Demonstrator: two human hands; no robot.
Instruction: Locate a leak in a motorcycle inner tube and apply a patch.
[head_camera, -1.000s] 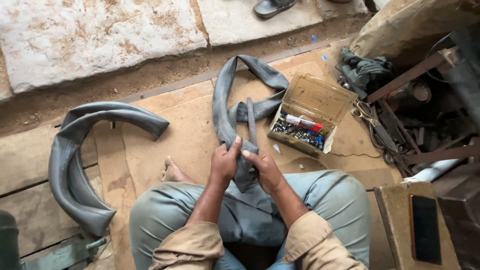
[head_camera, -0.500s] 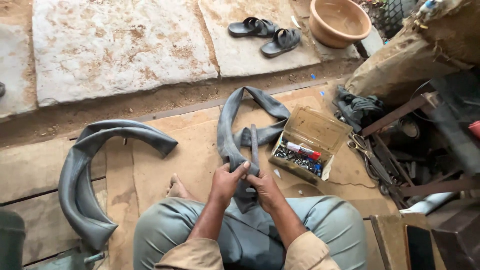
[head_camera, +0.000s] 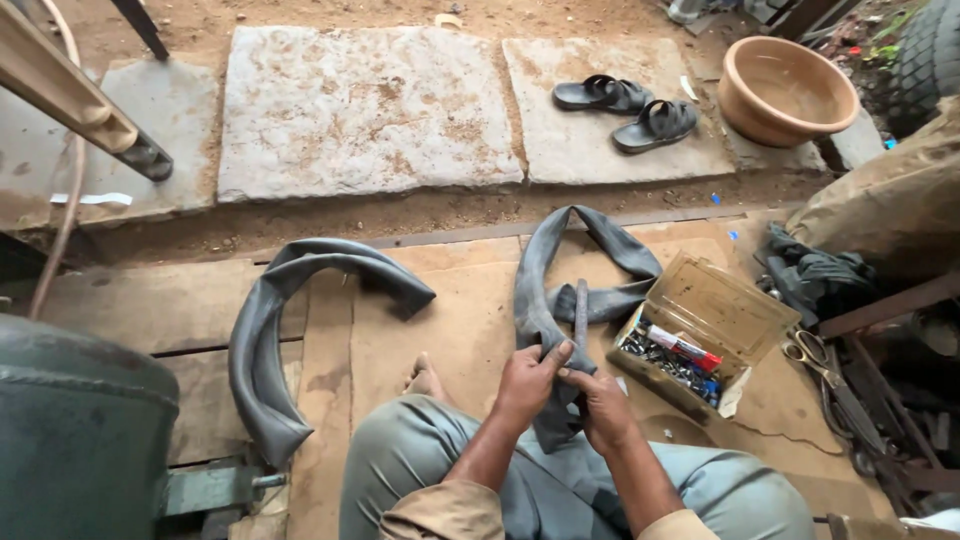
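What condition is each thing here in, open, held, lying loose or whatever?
Left hand: gripping tube.
Right hand: gripping tube.
Tube: deflated, held, draped over lap.
Second tube: flat, lying loose.
Box: lid open, parts inside.
Basin: upright.
Sandals: off, on slab.

Even, soft daylight reaches me from the open ground at top; the stone slabs (head_camera: 370, 110) read brightest, without glare. Shadows stay faint. The green tank (head_camera: 80, 440) and right-hand clutter sit dim. Focus is sharp centrally; I see wide-angle bending toward the edges.
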